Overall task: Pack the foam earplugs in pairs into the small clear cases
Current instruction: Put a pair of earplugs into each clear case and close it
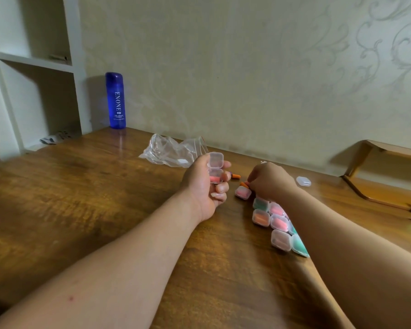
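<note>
One blue bottle, label reads "ENONE".

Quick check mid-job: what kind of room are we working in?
Probably a room in a home, not a workshop: patterned wallpaper, a wooden desk set against it, white shelves at the left, and a blue bottle.

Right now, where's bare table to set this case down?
Widest bare table: left of the left hand gripping the open case, out to the blue bottle. Also the strip between the forearms. Crowded: filled cases by the right hand, which pinches an orange earplug; loose earplugs between the hands.
</note>
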A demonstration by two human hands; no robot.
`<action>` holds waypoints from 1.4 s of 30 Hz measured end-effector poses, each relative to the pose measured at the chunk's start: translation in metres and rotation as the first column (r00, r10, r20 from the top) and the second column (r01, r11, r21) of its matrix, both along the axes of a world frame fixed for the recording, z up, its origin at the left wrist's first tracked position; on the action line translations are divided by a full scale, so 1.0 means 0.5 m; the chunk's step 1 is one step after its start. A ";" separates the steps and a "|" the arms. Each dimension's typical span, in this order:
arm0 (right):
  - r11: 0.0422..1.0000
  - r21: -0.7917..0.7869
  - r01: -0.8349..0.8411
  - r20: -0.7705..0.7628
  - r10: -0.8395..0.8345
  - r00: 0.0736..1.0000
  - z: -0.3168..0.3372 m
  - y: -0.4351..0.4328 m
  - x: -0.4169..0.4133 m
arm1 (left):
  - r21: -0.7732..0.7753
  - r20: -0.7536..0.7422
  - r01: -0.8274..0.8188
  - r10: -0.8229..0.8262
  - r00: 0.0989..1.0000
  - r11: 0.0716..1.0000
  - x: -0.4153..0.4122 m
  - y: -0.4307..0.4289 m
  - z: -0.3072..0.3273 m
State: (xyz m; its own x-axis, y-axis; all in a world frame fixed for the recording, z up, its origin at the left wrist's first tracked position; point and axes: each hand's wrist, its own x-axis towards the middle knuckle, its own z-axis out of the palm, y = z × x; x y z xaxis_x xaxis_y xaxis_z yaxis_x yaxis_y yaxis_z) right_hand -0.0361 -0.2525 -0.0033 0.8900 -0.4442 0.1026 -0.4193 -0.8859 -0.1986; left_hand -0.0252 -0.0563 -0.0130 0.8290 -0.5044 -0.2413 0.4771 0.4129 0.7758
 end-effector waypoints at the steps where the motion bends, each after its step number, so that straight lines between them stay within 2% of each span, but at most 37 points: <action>1: 1.000 0.015 -0.003 0.012 0.003 1.000 -0.003 -0.005 -0.001 | 0.004 0.000 0.004 -0.004 1.000 1.000 0.000 0.001 0.001; 4: 0.997 0.072 -0.004 0.118 -0.004 0.993 -0.006 -0.014 -0.008 | 0.019 -0.002 0.021 -0.021 1.000 1.000 -0.004 0.003 0.003; 7: 0.976 0.214 -0.043 0.353 -0.036 0.935 0.012 -0.007 -0.032 | 0.058 0.008 0.058 -0.059 0.998 0.997 -0.015 0.001 0.007; 10: 0.918 0.351 -0.183 0.553 -0.046 0.832 0.036 0.038 -0.089 | 0.100 0.028 0.110 -0.113 0.993 0.989 -0.029 -0.007 0.012; 13: 0.878 0.348 -0.328 0.651 0.025 0.759 0.035 0.102 -0.148 | 0.096 0.069 0.171 -0.178 0.981 0.980 -0.045 -0.013 0.011; 17: 0.901 0.234 -0.365 0.599 0.162 0.784 0.021 0.143 -0.178 | 0.071 0.108 0.237 -0.244 0.964 0.969 -0.058 -0.012 0.010; 21: 0.923 0.155 -0.353 0.560 0.213 0.801 0.009 0.135 -0.171 | 0.063 0.103 0.278 -0.284 0.953 0.958 -0.052 -0.014 0.001; 31: 0.920 0.146 -0.363 0.537 0.234 0.810 0.002 0.130 -0.169 | 0.055 0.103 0.293 -0.298 0.949 0.954 -0.048 -0.010 -0.001; 34: 0.906 0.219 -0.363 0.605 0.166 0.779 0.005 0.122 -0.165 | 0.048 0.096 0.303 -0.307 0.947 0.952 -0.044 -0.010 -0.001; 38: 0.852 0.427 -0.302 0.614 -0.028 0.789 0.010 0.099 -0.165 | 0.038 0.084 0.341 -0.343 0.936 0.939 -0.039 -0.007 -0.002; 42: 0.749 0.557 -0.359 0.583 -0.044 0.811 0.002 0.097 -0.166 | -0.002 0.062 0.384 -0.383 0.922 0.923 -0.038 -0.005 -0.004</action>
